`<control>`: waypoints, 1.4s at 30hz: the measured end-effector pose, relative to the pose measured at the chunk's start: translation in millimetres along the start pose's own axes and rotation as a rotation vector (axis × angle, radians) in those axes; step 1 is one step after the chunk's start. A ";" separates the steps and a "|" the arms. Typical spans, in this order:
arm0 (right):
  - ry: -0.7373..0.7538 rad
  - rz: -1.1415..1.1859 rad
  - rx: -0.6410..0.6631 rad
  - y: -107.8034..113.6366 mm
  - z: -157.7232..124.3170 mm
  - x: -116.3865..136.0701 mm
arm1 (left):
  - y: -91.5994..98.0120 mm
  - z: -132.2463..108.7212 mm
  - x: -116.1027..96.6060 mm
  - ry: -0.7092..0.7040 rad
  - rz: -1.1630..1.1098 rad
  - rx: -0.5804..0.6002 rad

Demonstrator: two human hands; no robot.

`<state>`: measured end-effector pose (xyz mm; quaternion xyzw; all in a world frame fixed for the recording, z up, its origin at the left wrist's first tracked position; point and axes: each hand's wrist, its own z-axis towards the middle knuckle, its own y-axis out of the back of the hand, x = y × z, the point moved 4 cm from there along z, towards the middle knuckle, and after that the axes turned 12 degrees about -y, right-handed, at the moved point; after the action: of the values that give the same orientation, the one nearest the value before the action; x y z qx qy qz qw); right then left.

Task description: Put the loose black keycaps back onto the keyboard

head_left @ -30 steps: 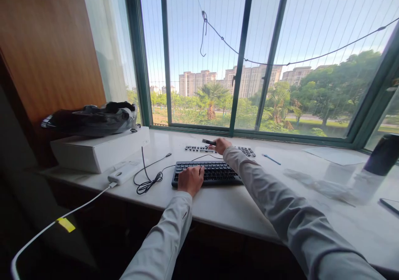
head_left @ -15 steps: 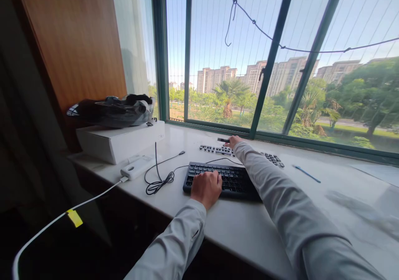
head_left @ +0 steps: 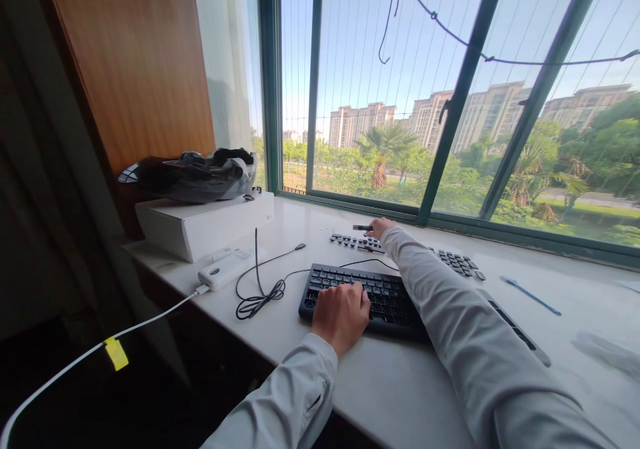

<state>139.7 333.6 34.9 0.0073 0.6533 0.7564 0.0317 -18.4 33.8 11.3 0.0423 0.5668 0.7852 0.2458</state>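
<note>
My left hand (head_left: 343, 314) lies over the left half of a black keyboard (head_left: 390, 329), its fingers curled in against the keys. What its fingertips grip, if anything, is hidden beneath the hand. Stretched out towards the window, my right hand (head_left: 381, 227) is closed near one end of a small dark stick-like object (head_left: 362, 227) whose kind I cannot make out. Loose black keycaps (head_left: 356, 242) stand in rows just below that hand. More keycaps (head_left: 457, 262) lie to the right, beyond my right forearm.
A coiled black cable (head_left: 261, 302) lies left of the keyboard. Beside it is a white device (head_left: 220, 272) with a white cord. A white box (head_left: 200, 226) bears a dark plastic-wrapped bundle (head_left: 193, 177). Right of my arm are a blue stick (head_left: 533, 296) and a long slotted grey piece (head_left: 520, 329).
The view has shifted, so the scene sits differently and the slotted piece beside my right arm now shows. My right hand and the dark object have moved slightly left relative to the keycaps.
</note>
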 end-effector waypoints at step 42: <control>-0.015 0.263 -0.099 24.0 -31.3 -7.9 | -0.4 0.0 1.7 -0.007 0.046 -0.022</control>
<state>145.0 298.7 54.3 0.0969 0.6083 0.7853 -0.0625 -19.8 34.7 10.6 0.0556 0.5563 0.7965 0.2302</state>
